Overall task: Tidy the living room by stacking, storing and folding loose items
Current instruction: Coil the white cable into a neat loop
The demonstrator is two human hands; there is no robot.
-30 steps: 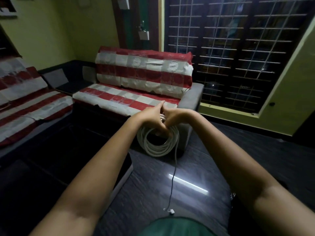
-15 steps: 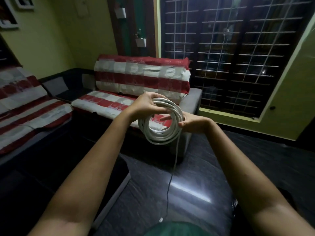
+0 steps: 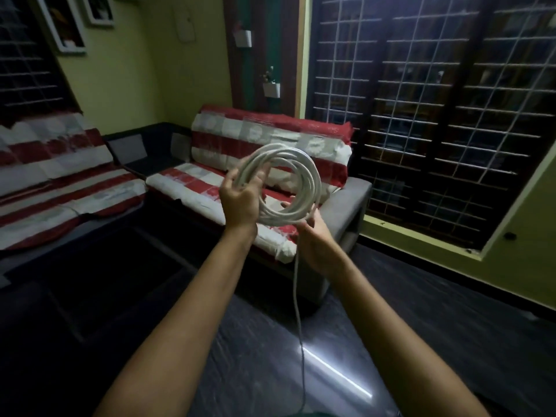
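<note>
Dim living room, striped sofa (image 3: pixel 240 188): left hand (image 3: pixel 240 203) and right hand (image 3: pixel 316 236) grip coiled cable (image 3: pixel 282 188); trailing tail (image 3: pixel 299 326) may snag, loosening loops.

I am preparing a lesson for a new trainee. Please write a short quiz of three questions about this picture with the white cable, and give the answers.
1. True or false: the white cable coil lies on the sofa.
2. Which of the hands grips the coil's left side? A) left hand B) right hand
3. Fill in: the loose cable end hangs down toward the ____.

Key
1. False; both hands hold it in the air.
2. A
3. floor
</note>
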